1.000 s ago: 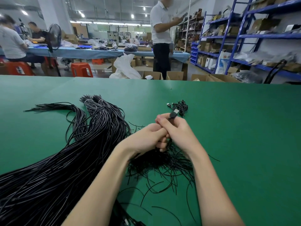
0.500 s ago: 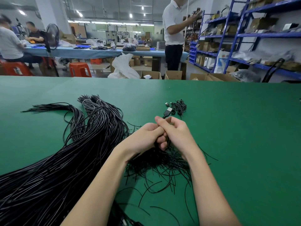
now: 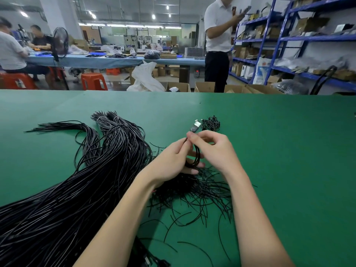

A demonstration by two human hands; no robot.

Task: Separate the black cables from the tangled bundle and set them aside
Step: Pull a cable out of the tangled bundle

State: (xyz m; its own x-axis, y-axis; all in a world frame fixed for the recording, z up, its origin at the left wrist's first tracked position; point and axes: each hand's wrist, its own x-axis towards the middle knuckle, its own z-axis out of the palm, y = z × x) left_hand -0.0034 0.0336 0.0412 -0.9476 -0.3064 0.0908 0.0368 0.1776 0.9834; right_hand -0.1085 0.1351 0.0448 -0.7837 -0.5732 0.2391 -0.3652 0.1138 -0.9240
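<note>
A big bundle of long black cables [image 3: 81,189] lies across the left of the green table [image 3: 289,160]. Under my wrists sits a tangle of thin black wire pieces [image 3: 192,191]. My left hand [image 3: 173,160] holds a looped black cable [image 3: 196,158] over its fingers. My right hand [image 3: 213,149] pinches the same cable near its end, where a black and silver USB plug [image 3: 195,126] sticks out beyond my fingertips. A small coiled black cable [image 3: 211,123] lies on the table just past the plug.
The table's far edge [image 3: 173,91] runs across the view. Beyond it stand cardboard boxes [image 3: 204,86], a white bag [image 3: 145,78], orange stools, a blue worktable with seated people, a standing person [image 3: 217,45] and blue shelving [image 3: 300,39] at the right.
My hands have drawn slightly apart, baring the cable loop between them. The USB plug now sticks out farther past my fingertips. The standing person behind has stepped to the right.
</note>
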